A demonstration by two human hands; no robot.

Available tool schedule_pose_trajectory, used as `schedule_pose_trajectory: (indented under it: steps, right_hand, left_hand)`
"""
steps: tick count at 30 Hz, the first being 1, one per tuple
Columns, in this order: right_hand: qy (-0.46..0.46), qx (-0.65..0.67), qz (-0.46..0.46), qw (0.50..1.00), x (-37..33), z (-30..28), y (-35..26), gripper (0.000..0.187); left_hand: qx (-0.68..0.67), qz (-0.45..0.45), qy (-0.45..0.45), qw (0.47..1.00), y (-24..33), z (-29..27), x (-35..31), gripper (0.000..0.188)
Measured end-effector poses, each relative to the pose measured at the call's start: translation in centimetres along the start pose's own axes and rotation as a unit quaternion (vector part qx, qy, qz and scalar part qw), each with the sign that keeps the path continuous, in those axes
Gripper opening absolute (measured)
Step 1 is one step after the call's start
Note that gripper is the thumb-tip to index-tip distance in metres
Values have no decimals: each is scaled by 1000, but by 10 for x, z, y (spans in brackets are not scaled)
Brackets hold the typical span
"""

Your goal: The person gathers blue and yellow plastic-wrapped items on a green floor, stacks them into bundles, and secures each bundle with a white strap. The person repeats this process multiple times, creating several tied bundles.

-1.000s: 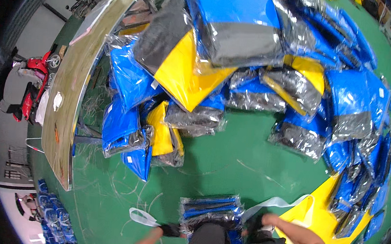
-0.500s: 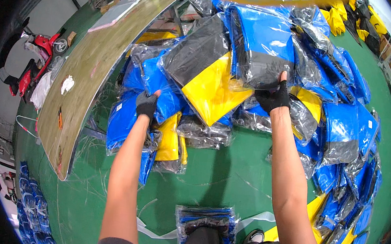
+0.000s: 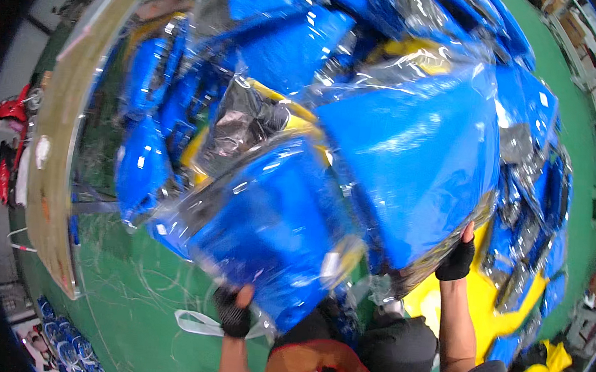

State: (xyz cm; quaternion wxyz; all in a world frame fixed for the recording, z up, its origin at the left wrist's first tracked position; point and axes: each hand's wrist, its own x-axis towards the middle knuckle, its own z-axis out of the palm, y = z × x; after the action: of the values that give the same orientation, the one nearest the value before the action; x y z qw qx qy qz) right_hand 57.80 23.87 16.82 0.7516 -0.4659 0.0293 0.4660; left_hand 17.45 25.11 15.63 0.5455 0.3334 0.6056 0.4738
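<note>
My left hand (image 3: 234, 309), in a black fingerless glove, is closed on the near edge of a blue folded package (image 3: 265, 233) in clear plastic, held tilted above my lap. My right hand (image 3: 456, 259), gloved the same way, grips the lower right edge of a larger blue package (image 3: 413, 161), also wrapped in clear film. The two packages hang side by side, their near corners close together. Behind them, a wrapped package with black and yellow parts (image 3: 240, 121) lies in the pile. Motion blurs the left package, and most of my fingers are hidden.
A heap of blue wrapped packages (image 3: 281, 50) spreads ahead, and more packages (image 3: 529, 213) are stacked along the right. A long wooden table (image 3: 57, 144) stands at the left. Yellow sheeting (image 3: 515, 297) lies near my right arm. Bundled blue items (image 3: 64, 343) sit at lower left.
Both hands have come back toward my body, with the blue packages now in them. The view has shifted, and yellow sheeting shows more at the right.
</note>
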Motion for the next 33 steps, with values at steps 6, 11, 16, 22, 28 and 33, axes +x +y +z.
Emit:
schedule_pose_trajectory:
  steps: [6,11,16,22,28,33]
  right_hand:
    - [-112,196,116,967,-16,-193,55,38]
    - [28,-9,130,991,-17,-197,125,42]
    - [14,-331,-43,943,-2,-219,64,59]
    - [-60,-681,98,723,78,-139,3,88]
    - [-12,-672,20,740,75,-155,47,84]
    - [-59,-500,31,864,109,-118,73,80]
  left_hand:
    - [242,54,-348,904,-130,175,66,29]
    - [352,2,-347,869,-243,166,94,26]
    - [121,-338,-345,867,-252,113,141,49]
    - [-49,-202,-473,856,-192,154,89,48]
    - [197,-21,-342,918,-184,200,65,68]
    - [84,-200,-268,939,-269,152,146,71]
